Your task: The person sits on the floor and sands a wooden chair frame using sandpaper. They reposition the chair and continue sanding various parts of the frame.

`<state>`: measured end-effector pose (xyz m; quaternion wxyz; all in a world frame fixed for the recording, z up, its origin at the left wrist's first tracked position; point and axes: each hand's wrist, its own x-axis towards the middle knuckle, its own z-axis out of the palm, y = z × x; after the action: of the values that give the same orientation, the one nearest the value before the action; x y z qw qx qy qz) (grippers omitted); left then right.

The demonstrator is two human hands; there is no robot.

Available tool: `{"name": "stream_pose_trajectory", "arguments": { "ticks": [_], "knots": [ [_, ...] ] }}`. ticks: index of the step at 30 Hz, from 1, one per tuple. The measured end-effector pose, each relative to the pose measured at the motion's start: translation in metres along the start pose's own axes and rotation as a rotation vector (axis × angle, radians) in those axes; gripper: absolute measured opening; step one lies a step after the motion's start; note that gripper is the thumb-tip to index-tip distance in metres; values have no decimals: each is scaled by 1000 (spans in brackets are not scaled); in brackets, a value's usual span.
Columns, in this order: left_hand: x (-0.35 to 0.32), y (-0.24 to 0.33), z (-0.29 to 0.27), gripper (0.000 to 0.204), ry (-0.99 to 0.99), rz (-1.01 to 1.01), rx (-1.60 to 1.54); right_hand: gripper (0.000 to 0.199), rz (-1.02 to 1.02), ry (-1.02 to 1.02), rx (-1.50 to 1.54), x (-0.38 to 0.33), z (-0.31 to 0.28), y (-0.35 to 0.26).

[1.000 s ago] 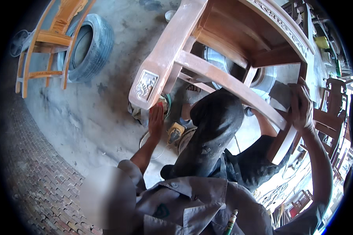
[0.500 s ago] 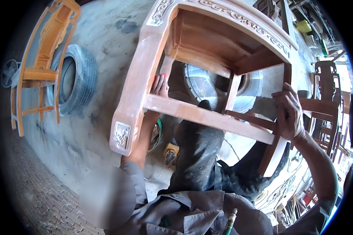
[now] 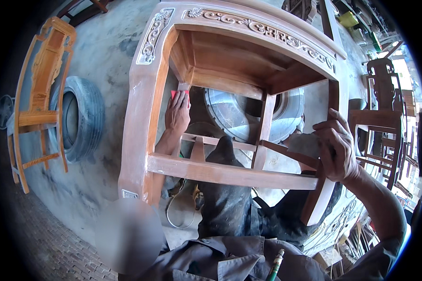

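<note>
A tipped wooden chair frame (image 3: 229, 174) with a carved apron (image 3: 267, 33) stands before me over my legs. My left hand (image 3: 177, 114) reaches through the frame, past its left leg. Its fingers press a small red sheet, which looks like sandpaper (image 3: 174, 94), against an inner far leg (image 3: 184, 86). On the right, my right hand (image 3: 336, 149) is closed round the near right leg (image 3: 320, 201), by its joint with the stretcher. A grey flat piece (image 3: 304, 144) shows beside those fingers; whether they hold it I cannot tell.
A tyre (image 3: 232, 112) lies on the floor beyond the frame. To the left stand another tyre (image 3: 82, 119) and an orange-brown chair (image 3: 47, 70). More dark chairs (image 3: 384, 98) are at the right. A yellow-black tool (image 3: 198, 197) with a cord lies beside my leg.
The frame sits lower and further left in view, and its carved apron shows more fully. My left hand has moved, exposing its back and more of the red sheet. My right hand keeps its grip.
</note>
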<state>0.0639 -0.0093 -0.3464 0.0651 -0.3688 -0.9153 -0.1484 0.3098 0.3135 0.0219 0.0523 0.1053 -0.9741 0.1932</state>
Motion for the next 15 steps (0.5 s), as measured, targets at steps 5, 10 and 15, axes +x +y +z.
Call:
{"name": "stream_pose_trajectory", "arguments": {
  "ticks": [5, 10, 15],
  "knots": [
    [4, 4, 5, 39, 51, 21, 0, 22, -6, -30, -21, 0, 1, 3],
    [24, 4, -4, 39, 71, 27, -43, 21, 29, -22, -32, -2, 2, -2],
    [17, -4, -10, 37, 44, 68, -58, 20, 6, -22, -53, 0, -1, 0]
  ]
}}
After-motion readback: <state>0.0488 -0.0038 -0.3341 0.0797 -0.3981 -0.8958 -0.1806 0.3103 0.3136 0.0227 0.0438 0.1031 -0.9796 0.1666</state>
